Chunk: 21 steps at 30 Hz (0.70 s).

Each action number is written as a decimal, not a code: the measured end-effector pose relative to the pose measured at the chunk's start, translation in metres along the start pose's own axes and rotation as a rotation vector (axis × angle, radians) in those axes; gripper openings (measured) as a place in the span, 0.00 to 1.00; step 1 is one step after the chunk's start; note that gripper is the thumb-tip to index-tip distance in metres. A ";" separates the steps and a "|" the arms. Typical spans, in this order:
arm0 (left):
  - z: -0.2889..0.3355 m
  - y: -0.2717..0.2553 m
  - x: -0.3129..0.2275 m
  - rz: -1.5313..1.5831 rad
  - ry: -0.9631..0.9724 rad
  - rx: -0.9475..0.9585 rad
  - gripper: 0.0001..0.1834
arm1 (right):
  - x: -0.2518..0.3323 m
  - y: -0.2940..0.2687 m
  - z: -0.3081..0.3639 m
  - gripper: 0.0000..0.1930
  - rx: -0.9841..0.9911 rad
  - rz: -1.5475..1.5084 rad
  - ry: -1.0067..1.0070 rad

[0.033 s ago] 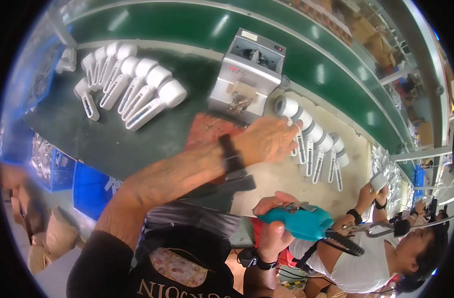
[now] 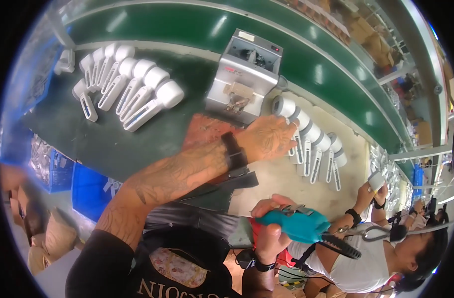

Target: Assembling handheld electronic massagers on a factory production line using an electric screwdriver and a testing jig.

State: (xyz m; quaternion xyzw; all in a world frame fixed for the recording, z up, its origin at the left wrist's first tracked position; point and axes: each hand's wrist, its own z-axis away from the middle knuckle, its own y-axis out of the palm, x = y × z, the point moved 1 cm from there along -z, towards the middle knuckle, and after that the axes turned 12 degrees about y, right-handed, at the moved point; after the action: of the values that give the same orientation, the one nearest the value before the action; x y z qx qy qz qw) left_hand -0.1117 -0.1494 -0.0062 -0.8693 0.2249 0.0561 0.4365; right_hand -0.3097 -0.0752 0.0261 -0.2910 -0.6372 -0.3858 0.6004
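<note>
My left hand [image 2: 269, 137] reaches across the bench to the near end of the right-hand row of white round-headed housings [image 2: 314, 133]. These have slotted handles and grey bands around their heads. Its fingers are closed on the handle of the end housing [image 2: 290, 150], which they partly cover. Lower down, my right hand [image 2: 272, 232] grips a teal electric screwdriver [image 2: 299, 223], held nearly level. A metal hook and a black coiled cord sit at the screwdriver's far end. Behind my left hand stands a grey screw feeder [image 2: 244, 74].
A second group of white housings [image 2: 132, 84] lies on the dark green bench [image 2: 152, 131] at left. A reddish mat [image 2: 207, 130] is under my left forearm. Blue bins [image 2: 90, 186] stand at lower left. At right, a co-worker's hands [image 2: 368, 196] hold a white part.
My hands stay almost in place, the left at the end housing and the right around the screwdriver. The co-worker's white part has turned slightly.
</note>
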 end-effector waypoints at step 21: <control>0.086 -0.098 -0.016 -0.042 -0.064 0.054 0.21 | -0.003 0.014 -0.028 0.44 0.005 0.196 0.126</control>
State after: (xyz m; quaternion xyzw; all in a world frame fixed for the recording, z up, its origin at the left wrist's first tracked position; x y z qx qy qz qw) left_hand -0.0746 -0.0263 0.0176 -0.8594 0.1940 0.0687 0.4680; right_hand -0.2819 -0.0912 0.0247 -0.3253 -0.5677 -0.3412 0.6749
